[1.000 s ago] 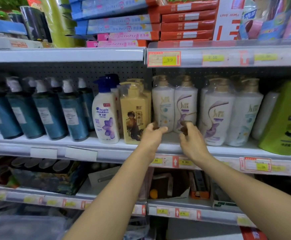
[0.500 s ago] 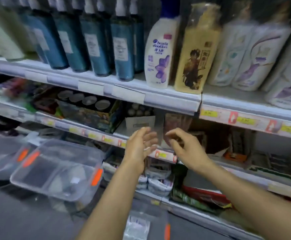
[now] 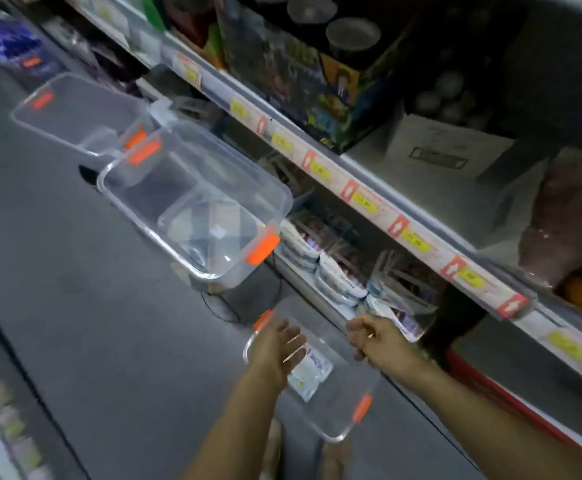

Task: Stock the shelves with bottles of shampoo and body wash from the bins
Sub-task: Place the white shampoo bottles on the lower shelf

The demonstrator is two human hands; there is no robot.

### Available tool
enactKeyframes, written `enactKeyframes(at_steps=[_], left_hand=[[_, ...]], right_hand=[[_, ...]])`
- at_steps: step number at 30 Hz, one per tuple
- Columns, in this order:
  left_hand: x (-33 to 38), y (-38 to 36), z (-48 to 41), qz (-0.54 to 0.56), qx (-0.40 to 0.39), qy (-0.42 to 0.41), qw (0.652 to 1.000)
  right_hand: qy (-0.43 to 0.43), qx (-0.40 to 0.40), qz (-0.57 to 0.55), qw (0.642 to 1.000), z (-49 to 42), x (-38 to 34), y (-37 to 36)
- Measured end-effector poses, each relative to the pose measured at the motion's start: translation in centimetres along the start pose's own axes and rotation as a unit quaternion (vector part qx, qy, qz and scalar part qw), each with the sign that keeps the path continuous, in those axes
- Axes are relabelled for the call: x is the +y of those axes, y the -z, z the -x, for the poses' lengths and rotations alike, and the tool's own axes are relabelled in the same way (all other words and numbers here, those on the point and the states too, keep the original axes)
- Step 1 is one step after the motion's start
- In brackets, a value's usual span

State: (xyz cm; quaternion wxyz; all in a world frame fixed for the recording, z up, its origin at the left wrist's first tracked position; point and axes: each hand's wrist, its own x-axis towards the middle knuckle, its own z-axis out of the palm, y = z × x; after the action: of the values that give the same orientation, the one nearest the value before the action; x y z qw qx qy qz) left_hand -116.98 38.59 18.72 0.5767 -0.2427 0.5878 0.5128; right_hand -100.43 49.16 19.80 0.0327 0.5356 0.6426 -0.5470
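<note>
- The left hand [image 3: 275, 344] hung over the near end of the nearest clear plastic bin with orange latches [image 3: 338, 437]. Its fingers were straight and slightly spread, holding nothing. It looked ready to reach in.
- The right hand [image 3: 376, 341] hovered just beside the bin's far rim. Its fingers were loosely curled round nothing I could see, probably poised to help lift.
- A white item with bluish print [image 3: 312, 372] lay flat inside that bin, partly under the left hand. It was too blurred to tell whether it was a bottle or a pouch, but it looked like the next stock to pick up.
- The bin sat on the grey floor [image 3: 75, 306] close to the white shelf edge with yellow price tags [image 3: 369, 202], which likely kept reaches short.
- Two more clear latched bins, a middle one [image 3: 137, 220] and a far one [image 3: 23, 123], stood along the aisle. Through the blur they seemed to hold no bottles, so most of the stocking was probably done.
</note>
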Motion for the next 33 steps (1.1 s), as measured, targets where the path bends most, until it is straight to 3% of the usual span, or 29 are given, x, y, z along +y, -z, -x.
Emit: enactKeyframes(at_steps=[8,12,29,33], left_hand=[[-6.7,3.2,-13.7,0.021,0.079,0.046,0.996],[-9.8,4.7,-20.4,-0.006,0.112,0.061,0.992],[-23.8,9.2,-45.8,-0.099,0.185,0.094,0.973],[-24.1,8.9,-49.5,-0.056,0.190,0.094,0.976]], right_hand=[[-0.138,-0.062,-0.044,0.988,-10.1,11.7,-6.4],[-0.193,-0.073,-0.015,0.978,-13.8,18.0,-9.0],[-0.146,-0.105,0.149,0.972,-32.7,33.9,-19.6],[-0.145,-0.107,0.146,0.973,-35.2,35.7,-20.8]])
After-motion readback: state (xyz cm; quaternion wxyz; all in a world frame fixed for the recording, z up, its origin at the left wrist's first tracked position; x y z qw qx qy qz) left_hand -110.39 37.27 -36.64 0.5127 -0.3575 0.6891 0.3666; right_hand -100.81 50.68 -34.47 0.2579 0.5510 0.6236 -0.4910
